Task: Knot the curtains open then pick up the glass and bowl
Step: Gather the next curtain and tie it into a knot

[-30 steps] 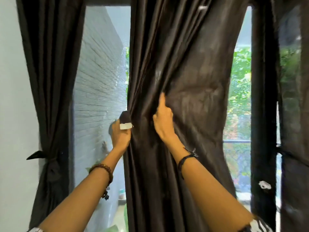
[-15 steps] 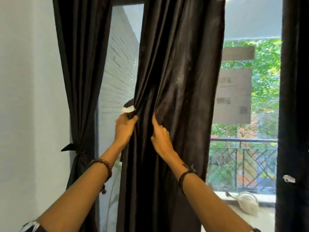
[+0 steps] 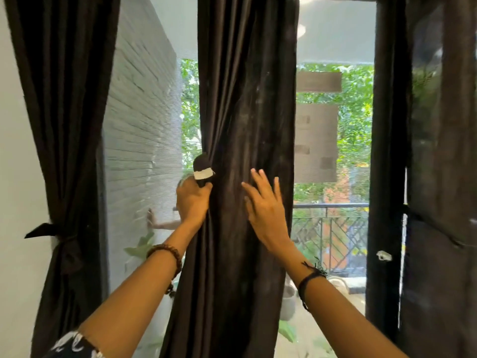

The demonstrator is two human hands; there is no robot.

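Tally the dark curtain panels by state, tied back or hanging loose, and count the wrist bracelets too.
Tied-back curtain: 1
Loose middle curtain, gripped by left hand, right hand spread open on it: 1
Loose right curtain: 1
Bracelets, beaded bracelet and cord bracelet: 2
Total: 5

No text, label, brand or number can be read anywhere.

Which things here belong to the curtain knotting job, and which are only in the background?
Belonging to the job:
- middle curtain
- left hand, gripping its edge
- right hand, open against the fabric
- left curtain, already tied

Only background:
- balcony railing
- brick wall
- trees
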